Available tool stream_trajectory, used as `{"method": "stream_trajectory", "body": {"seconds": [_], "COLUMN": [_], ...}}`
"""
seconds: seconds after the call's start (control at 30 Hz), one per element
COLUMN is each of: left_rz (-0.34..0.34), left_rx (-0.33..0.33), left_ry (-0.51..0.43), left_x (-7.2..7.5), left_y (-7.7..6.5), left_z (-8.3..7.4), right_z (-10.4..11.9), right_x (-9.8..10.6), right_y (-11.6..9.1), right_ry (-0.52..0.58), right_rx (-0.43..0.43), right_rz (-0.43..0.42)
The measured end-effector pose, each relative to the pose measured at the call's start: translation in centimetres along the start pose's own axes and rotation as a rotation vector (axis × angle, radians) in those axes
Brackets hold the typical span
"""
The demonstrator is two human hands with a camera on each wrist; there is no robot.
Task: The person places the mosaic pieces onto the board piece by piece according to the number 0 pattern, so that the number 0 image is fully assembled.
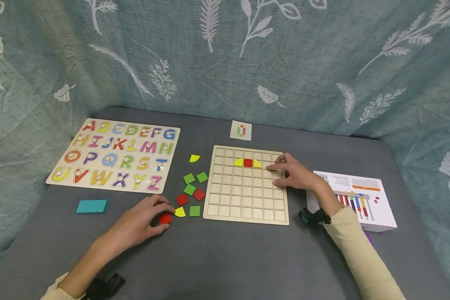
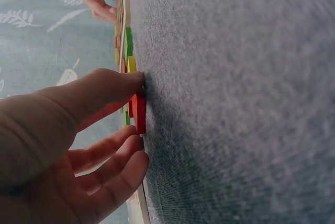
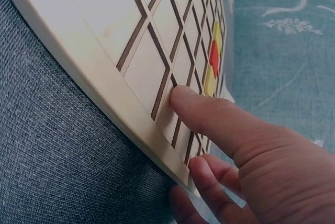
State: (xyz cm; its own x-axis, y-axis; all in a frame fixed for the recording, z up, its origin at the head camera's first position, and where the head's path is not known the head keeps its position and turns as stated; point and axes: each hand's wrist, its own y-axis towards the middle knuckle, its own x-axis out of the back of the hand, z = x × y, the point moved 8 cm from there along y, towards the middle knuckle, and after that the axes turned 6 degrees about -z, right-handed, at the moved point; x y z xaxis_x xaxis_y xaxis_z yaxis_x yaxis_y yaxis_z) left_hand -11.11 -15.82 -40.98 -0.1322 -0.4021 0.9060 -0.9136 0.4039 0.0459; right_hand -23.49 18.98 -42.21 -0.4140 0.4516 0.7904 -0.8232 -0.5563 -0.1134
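Observation:
My left hand [image 1: 140, 221] is at the lower left, its thumb and fingers curved around the edges of a red square tile [image 1: 166, 218] low at the table. In the left wrist view, that red tile [image 2: 139, 113] shows between the thumb and the fingertips. My right hand [image 1: 294, 171] rests at the right edge of a wooden grid board [image 1: 245, 221], fingers loosely bent and holding nothing. The right wrist view has its thumb [image 3: 196, 106] over the squares near the rim. On the board's upper rows, a red tile [image 1: 248, 163] sits between two yellow quarter-round tiles [image 1: 238, 162].
Loose green tiles [image 1: 195, 211], red tiles [image 1: 199, 194] and yellow tiles [image 1: 194, 158] lie left of the board. A pattern card [image 1: 241, 130] lies behind it. Around these are an alphabet puzzle [image 1: 114, 156], a teal block [image 1: 91, 206] and a white box [image 1: 382, 208].

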Motion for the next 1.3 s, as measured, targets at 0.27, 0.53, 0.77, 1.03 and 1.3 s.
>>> {"method": "stream_trajectory", "body": {"seconds": [0.27, 0.53, 0.77, 1.03, 1.3], "left_rz": [-0.024, -0.011, 0.0, 0.027, 0.018], "left_rx": [0.032, 0.024, 0.011, 0.032, 0.021], "left_ry": [-0.019, -0.024, -0.015, -0.008, -0.019], "left_x": [0.18, 0.35, 0.33, 0.19, 0.03], "left_y": [-0.31, -0.39, -0.34, -0.56, -0.87], "left_z": [0.17, 0.06, 0.06, 0.28, 0.34], "right_z": [-0.01, -0.06, 0.05, 0.45, 0.18], "right_x": [-0.19, -0.25, -0.42, -0.06, -0.34], "right_y": [-0.01, 0.19, 0.24, 0.64, 0.19], "right_ry": [0.014, -0.003, 0.007, -0.007, -0.022], "right_rx": [-0.013, -0.004, -0.022, -0.005, -0.014], "right_rz": [0.0, -0.008, -0.005, 0.001, -0.014]}}
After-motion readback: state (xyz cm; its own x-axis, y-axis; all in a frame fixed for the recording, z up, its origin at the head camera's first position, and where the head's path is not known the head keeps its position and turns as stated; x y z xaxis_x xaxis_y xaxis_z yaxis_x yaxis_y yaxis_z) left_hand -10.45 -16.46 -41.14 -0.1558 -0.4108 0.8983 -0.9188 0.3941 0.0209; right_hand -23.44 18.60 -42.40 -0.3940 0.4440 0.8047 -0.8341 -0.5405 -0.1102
